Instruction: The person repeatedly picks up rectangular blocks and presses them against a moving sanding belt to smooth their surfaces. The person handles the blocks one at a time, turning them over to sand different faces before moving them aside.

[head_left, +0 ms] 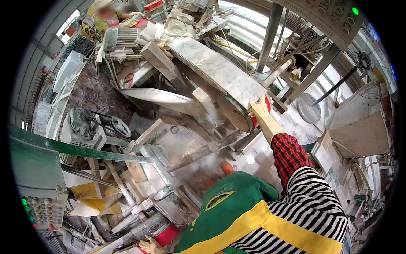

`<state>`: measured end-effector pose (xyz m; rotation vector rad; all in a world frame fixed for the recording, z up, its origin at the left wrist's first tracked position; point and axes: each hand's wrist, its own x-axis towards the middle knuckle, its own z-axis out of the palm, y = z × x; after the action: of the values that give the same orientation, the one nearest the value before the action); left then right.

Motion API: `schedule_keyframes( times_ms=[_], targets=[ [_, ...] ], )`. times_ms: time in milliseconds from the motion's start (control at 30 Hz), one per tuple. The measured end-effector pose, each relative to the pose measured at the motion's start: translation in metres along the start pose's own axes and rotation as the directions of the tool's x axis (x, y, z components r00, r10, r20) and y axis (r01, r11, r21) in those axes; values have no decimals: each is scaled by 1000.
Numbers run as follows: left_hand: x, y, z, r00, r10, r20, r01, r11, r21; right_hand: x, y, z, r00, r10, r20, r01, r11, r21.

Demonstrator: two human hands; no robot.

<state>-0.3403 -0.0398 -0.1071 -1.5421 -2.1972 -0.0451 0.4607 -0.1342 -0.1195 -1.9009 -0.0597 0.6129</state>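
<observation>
My right hand (pixel 260 111), in a cream rubber glove, reaches out to the near end of a long, pale, marble-like slab (pixel 211 63). Its fingers are bent over the slab's corner, beside a bright red curved edge (pixel 255 122). Below that end, a round brown face with a green rim (pixel 233 112) shows. At the bottom edge of the picture, my left hand (pixel 151 245) is gloved too and partly cut off. Its fingers look stretched and apart, close to a red cylindrical piece (pixel 168 234); whether they touch it is unclear.
On the left stands a green machine housing (pixel 36 169) with lit buttons, near a handwheel (pixel 121 127). A control panel (pixel 325 17) hangs upper right, with a fan (pixel 364 60) beyond. Another person (pixel 108 21) works at the far left. Dusty beams (pixel 160 63) crowd the middle.
</observation>
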Motion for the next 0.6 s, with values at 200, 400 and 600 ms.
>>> schedule_keyframes(
  times_ms=[200,400,600],
  targets=[
    [-1,4,-17,991,-74,114,78,997,-29,-2,-17,10,985,165,47,-167,985,48],
    [15,-16,-21,970,-106,219,130,987,-94,-3,5,8,1000,11,11,-13,976,218],
    [61,-79,23,990,15,138,5,989,-149,-14,122,-1,1000,24,5,-23,891,453]
  ],
)
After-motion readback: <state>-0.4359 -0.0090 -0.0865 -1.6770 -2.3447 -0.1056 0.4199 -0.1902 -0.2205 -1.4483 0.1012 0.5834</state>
